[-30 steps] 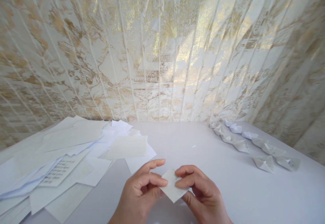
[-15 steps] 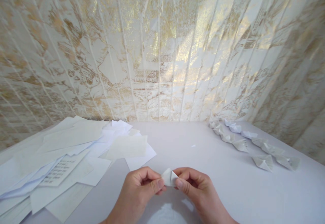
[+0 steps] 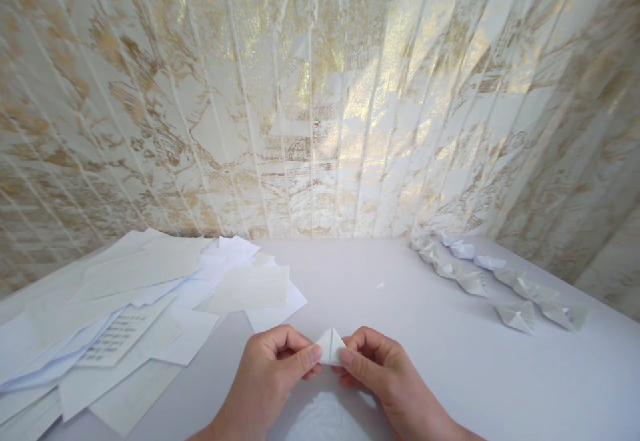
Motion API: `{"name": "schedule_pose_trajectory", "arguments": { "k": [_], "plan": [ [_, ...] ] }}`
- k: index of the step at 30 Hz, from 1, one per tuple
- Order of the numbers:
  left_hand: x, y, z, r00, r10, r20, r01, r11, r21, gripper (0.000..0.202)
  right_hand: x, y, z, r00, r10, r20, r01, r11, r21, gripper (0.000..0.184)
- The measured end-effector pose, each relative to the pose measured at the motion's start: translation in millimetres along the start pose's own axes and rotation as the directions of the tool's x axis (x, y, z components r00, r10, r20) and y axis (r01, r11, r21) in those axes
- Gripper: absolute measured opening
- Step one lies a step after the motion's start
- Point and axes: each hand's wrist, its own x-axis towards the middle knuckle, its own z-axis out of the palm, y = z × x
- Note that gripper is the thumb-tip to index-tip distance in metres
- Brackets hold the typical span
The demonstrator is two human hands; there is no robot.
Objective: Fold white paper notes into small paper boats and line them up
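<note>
A small folded white paper piece (image 3: 331,345) with a pointed top sits between my two hands just above the white table (image 3: 350,281). My left hand (image 3: 273,374) pinches its left side with thumb and curled fingers. My right hand (image 3: 383,377) pinches its right side the same way. Both hands are near the table's front edge, knuckles up.
A loose heap of white paper sheets (image 3: 125,307) covers the table's left side. Several folded paper shapes (image 3: 495,281) lie in two rows at the back right. A white and gold curtain (image 3: 320,94) hangs behind the table.
The flat square of paper held a second ago is now folded into a smaller pointed shape. Both hands have closed in on it and dropped slightly toward the table.
</note>
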Motion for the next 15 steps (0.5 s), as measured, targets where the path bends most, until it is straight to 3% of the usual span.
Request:
{"name": "schedule_pose_trajectory", "arguments": {
  "k": [3, 7, 15],
  "plan": [
    [0, -1, 0.1, 1.000, -0.002, 0.003, 0.002, 1.000, 0.008, 0.019, -1, -2, 2, 0.997, 0.064, -0.037, -0.065, 0.998, -0.021, 0.040],
    [0, -1, 1.1, 0.999, -0.049, -0.003, 0.049, 0.998, -0.045, 0.021, -5, -10, 6, 0.998, -0.023, -0.057, 0.020, 0.998, -0.053, 0.035],
    [4, -5, 2.3, 0.970, -0.235, 0.057, 0.242, 0.938, -0.250, 0.029, -1, -8, 5, 0.991, -0.012, -0.134, -0.015, 0.981, -0.196, 0.024]
  ]
}}
